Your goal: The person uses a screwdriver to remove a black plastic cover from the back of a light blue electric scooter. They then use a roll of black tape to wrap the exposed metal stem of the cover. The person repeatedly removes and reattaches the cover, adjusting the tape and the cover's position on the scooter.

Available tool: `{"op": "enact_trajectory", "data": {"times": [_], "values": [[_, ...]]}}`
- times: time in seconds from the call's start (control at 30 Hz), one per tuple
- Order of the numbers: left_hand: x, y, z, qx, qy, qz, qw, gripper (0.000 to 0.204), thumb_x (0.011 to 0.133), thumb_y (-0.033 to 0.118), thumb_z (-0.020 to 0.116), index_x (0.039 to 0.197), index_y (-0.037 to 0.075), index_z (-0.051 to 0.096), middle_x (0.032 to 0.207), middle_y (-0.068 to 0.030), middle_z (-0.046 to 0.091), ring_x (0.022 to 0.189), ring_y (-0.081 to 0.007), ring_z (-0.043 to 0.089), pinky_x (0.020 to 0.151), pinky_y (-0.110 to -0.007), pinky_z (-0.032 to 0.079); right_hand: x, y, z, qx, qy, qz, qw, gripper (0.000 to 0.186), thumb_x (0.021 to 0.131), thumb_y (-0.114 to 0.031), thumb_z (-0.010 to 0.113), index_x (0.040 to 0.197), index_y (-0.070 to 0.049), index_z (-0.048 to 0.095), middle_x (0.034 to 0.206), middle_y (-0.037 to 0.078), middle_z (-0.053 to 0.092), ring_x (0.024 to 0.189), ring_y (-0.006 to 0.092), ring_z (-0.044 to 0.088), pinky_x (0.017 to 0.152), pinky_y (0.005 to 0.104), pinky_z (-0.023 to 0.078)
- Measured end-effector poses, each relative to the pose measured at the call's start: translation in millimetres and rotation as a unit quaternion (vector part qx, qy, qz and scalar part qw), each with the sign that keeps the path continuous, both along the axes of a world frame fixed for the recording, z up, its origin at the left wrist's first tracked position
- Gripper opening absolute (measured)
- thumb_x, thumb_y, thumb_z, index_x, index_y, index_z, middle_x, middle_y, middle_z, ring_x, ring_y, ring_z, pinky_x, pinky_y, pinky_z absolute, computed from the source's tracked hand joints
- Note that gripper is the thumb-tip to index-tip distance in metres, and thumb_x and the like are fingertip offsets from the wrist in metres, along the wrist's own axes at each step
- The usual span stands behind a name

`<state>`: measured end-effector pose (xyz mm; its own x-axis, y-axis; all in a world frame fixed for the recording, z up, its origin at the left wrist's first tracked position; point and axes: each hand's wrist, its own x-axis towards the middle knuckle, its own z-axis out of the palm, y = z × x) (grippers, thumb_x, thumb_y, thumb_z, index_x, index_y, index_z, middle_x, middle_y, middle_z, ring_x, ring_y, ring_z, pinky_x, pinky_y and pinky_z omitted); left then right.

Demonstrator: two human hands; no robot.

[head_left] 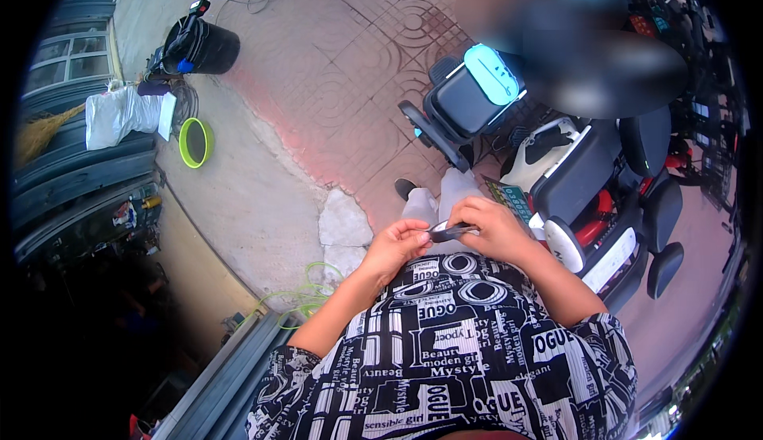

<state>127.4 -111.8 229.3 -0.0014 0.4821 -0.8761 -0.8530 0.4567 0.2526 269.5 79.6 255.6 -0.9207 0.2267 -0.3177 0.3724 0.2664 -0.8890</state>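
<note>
In front of my waist, both hands come together over a small dark, elongated item (pixel 451 233) with a pale patch at one end; its exact kind is too small to make out. My left hand (pixel 397 247) pinches its left end between thumb and fingertips. From the other side, the bent fingers of my right hand (pixel 491 227) grip it. Below the item show the light grey trousers (pixel 456 189) on my legs, and one dark shoe (pixel 404 189) on the paving.
Scooters crowd the right: one with a light-blue box top (pixel 490 75), another with a long dark seat (pixel 566 171). To the left stand a black bucket (pixel 220 48), a lime-green basin (pixel 184 143) and a white sack (pixel 119 118). A green hose (pixel 308 306) lies by the doorway.
</note>
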Motion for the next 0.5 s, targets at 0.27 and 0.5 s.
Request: {"op": "enact_trajectory", "data": {"times": [0.27, 0.5], "values": [[27, 57, 1, -0.088, 0.082, -0.010, 0.993, 0.014, 0.086, 0.008, 0.068, 0.099, 0.006, 0.063, 0.093, -0.0010, 0.063, 0.083, -0.0100, 0.058, 0.076, -0.024, 0.048, 28, 50, -9, -0.086, -0.026, -0.020, 0.996, 0.022, 0.073, -0.015, 0.073, 0.094, -0.015, 0.066, 0.118, 0.003, 0.058, 0.092, 0.0234, 0.064, 0.078, 0.0357, 0.050], [39, 87, 4, -0.089, 0.121, -0.004, 0.989, 0.014, 0.086, 0.008, 0.068, 0.099, 0.005, 0.062, 0.091, -0.0019, 0.064, 0.082, -0.0104, 0.058, 0.076, -0.024, 0.048, 35, 96, -7, -0.140, -0.063, -0.009, 0.988, 0.026, 0.075, -0.029, 0.074, 0.093, -0.014, 0.065, 0.128, 0.008, 0.054, 0.091, 0.0262, 0.065, 0.078, 0.0384, 0.050]]}}
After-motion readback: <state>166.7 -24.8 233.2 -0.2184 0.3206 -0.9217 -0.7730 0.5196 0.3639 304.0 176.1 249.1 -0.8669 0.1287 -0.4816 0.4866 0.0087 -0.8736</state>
